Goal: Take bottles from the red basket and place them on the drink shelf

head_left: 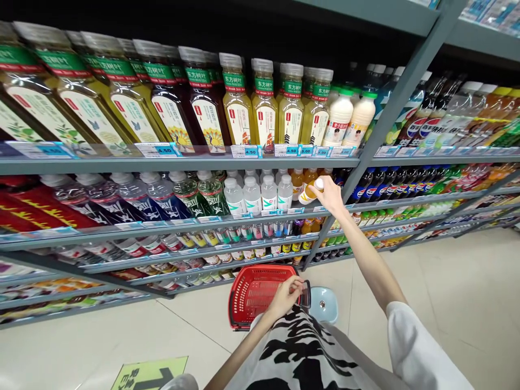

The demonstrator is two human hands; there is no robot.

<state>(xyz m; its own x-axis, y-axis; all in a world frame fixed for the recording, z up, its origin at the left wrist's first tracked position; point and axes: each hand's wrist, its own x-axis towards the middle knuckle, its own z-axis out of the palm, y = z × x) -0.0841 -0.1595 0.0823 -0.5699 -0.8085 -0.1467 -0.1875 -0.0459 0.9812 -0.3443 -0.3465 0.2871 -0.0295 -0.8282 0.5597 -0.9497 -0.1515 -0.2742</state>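
Observation:
At the second shelf, my right hand (330,196) holds an orange drink bottle (309,192) with a white cap, tilted with its cap end toward the palm. Similar orange bottles (298,180) stand behind it, with clear white-capped bottles (268,193) to their left. Low in front of my body, my left hand (287,293) has its fingers curled near the right side of a red basket (260,295); whether anything small is between them cannot be made out.
Above runs a shelf edge (182,164) with large tea bottles (199,100). A slanted grey post (400,97) rises right of my right hand. A pale blue stool (324,304) stands beside the basket, and a green floor sign (150,374) lies at lower left.

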